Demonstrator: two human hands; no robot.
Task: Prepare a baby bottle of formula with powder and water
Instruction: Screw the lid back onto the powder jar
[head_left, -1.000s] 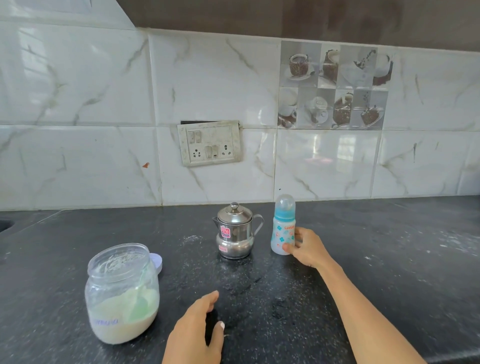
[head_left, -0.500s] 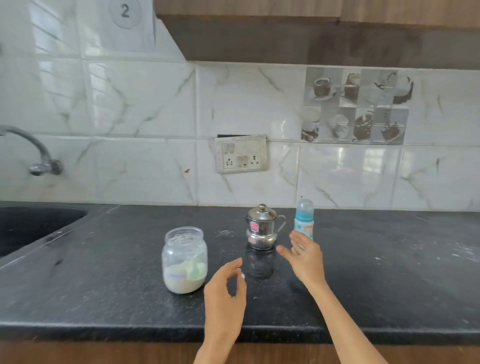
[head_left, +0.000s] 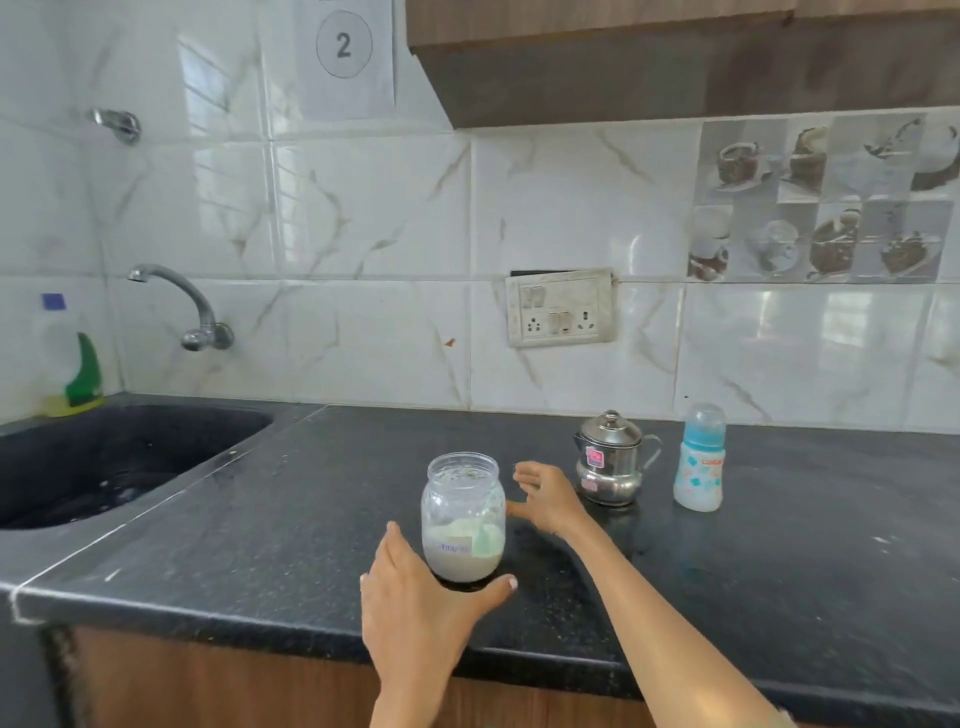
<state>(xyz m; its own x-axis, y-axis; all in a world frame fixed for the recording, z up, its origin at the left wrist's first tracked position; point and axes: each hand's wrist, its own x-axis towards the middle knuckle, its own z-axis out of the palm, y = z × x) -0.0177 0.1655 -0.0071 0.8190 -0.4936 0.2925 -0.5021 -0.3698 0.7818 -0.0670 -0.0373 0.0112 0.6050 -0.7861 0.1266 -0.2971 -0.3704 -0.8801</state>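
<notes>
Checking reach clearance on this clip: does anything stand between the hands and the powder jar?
Nothing visible does. The left hand is at the base of the powder jar, the right hand close beside it. The steel pot stands further right.

Home kitchen: sink (head_left: 156, 441), tap (head_left: 182, 296), tiled backsplash (head_left: 374, 260).

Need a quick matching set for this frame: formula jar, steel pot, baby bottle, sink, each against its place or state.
Things:
1. powder jar
2. steel pot
3. baby bottle
4. sink

Places or states:
A. far left, set into the counter
B. farthest right, cap on
C. between both hands, lid off
D. lidded, between jar and bottle

Pairs: 1-C, 2-D, 3-B, 4-A
</notes>
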